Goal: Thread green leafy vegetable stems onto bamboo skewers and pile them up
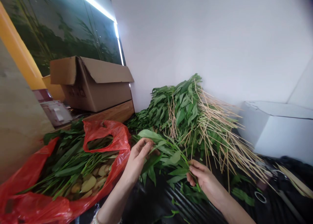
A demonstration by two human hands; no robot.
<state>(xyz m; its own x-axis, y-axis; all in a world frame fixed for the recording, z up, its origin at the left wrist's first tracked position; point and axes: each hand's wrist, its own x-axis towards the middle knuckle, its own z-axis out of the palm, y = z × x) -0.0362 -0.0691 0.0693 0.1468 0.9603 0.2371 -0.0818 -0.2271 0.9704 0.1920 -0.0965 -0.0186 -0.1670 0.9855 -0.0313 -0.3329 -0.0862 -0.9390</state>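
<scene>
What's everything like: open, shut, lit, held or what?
Leafy greens: held
Left hand: closed on them
Right hand: closed on them
Red bag: open
Cardboard box: flaps open
Light strip: lit
Wooden sticks: fanned out
Leafy pile: heaped
White box: can't tell

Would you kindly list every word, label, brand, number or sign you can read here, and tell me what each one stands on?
No word, brand or number can be read in this picture.
Cardboard box: dark printed marks on its side, too small and blurred to make out.
</scene>
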